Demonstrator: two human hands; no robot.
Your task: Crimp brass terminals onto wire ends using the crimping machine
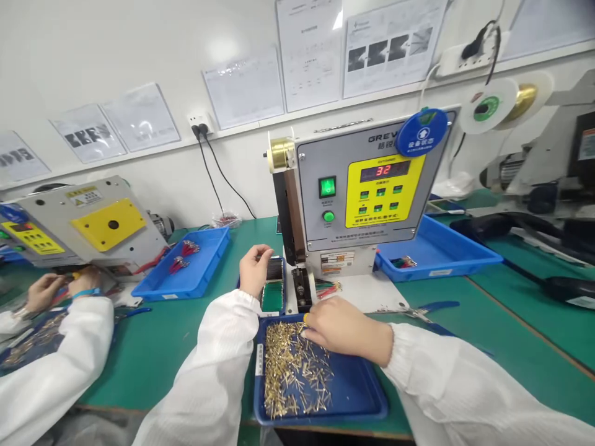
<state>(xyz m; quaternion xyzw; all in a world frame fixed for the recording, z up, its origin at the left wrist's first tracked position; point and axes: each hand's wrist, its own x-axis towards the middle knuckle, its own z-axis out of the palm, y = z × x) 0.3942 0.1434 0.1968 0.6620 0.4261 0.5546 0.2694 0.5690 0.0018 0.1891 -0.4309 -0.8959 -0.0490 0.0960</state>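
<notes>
My left hand (pixel 255 271) is above a small blue tray (pixel 263 314) of black wires (pixel 275 270) and green wires (pixel 273 297). Its thumb and fingertips are drawn together; whatever they pinch is too small to make out. At the upper edge of a blue tray (pixel 356 387) of small gold-coloured metal pins (pixel 283 365), my right hand (pixel 341 331) is closed, with yellow covering on a fingertip. Its grip is too small and partly hidden to show what is in it. Just beyond stands a crimping machine (pixel 320 155), its black head (pixel 302 291) between my hands, its display reading 32.
Red and green wires (pixel 329 288) lie on the machine's white base. Blue-handled pliers (pixel 437 310) rest at right, near a blue bin (pixel 446 244). Another blue bin (pixel 204 272) holds red wire bundles at left. A co-worker's hands (pixel 83 282) are at a second machine (pixel 106 217).
</notes>
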